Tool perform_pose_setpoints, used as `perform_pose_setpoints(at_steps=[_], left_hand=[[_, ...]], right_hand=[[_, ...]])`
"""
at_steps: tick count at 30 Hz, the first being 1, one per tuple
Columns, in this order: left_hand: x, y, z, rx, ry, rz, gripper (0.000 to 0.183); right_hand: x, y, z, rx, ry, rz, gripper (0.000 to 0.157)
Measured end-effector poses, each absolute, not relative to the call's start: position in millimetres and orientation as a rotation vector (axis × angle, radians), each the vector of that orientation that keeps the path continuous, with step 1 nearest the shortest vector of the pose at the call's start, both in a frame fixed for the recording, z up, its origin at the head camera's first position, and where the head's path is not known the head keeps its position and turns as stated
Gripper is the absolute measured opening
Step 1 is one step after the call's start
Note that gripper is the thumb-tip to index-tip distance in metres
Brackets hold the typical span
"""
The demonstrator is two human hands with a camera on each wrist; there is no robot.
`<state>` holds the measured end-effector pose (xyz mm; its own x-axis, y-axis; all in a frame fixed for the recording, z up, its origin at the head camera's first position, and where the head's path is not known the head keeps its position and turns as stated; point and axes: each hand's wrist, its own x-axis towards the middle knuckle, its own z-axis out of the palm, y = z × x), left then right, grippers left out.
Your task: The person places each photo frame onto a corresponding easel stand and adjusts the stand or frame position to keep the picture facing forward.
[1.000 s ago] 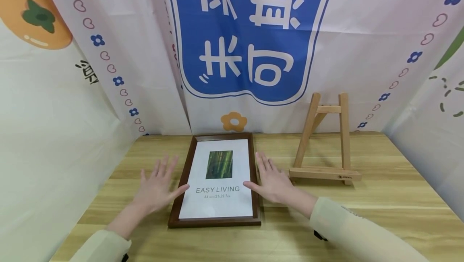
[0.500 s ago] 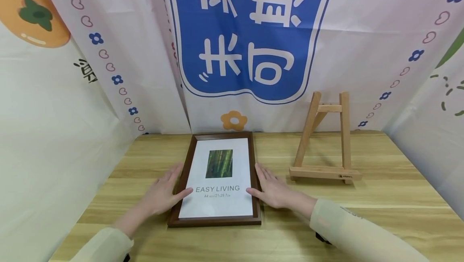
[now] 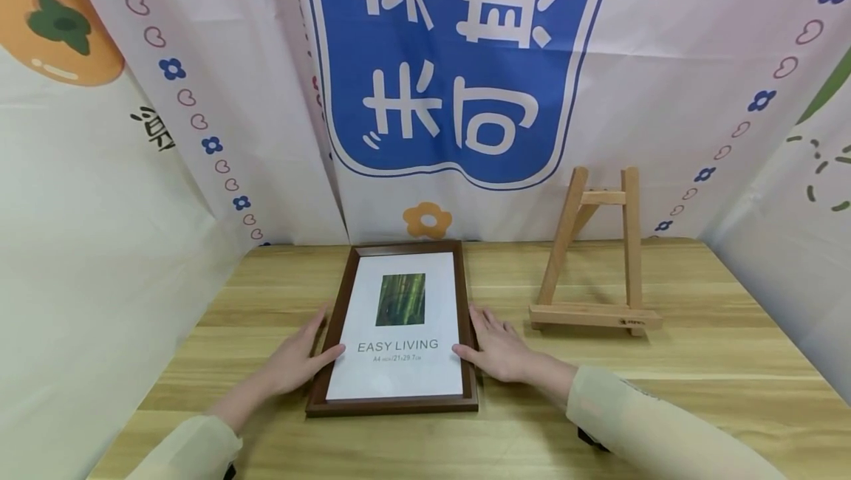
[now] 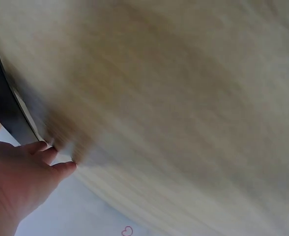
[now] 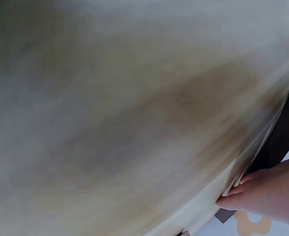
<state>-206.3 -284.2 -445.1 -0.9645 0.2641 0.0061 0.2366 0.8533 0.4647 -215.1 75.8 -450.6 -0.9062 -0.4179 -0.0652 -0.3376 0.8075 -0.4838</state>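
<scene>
A brown picture frame [image 3: 392,408] lies flat on the wooden table, holding a white sheet printed "EASY LIVING" with a small green bamboo picture. My left hand [image 3: 292,362] grips its left side, thumb over the border and fingers along the outer edge. On the opposite side my right hand [image 3: 499,352] holds the border the same way, its thumb reaching onto the sheet. In the left wrist view, the fingertips of the left hand [image 4: 24,179] are down at the frame's dark edge [image 4: 7,103]. The right wrist view has the right hand [image 5: 272,189] against the other edge.
A small wooden easel [image 3: 595,316] stands on the table [image 3: 705,362] to the right of the frame, its ledge facing me. Behind the table hangs a white printed cloth [image 3: 651,111] with a blue panel, and more cloth encloses both sides.
Both hands have come down onto the frame's sides. The left hand moved in from spread fingers beside the frame to its edge; the right hand settled slightly lower. Frame and easel stayed put.
</scene>
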Motion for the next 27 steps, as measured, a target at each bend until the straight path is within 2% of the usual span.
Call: perform_pose_setpoints(at_steps=[10, 27], left_hand=[[-207.4, -284.8, -448.4, 0.502, 2.984, 0.767, 0.075], [-207.6, -282.3, -446.3, 0.387, 2.877, 0.942, 0.072]], right_hand=[[-217.9, 76.7, -455.0, -0.592, 2.817, -0.730, 0.078], [-218.6, 74.3, -451.5, -0.582, 2.776, -0.787, 0.077]])
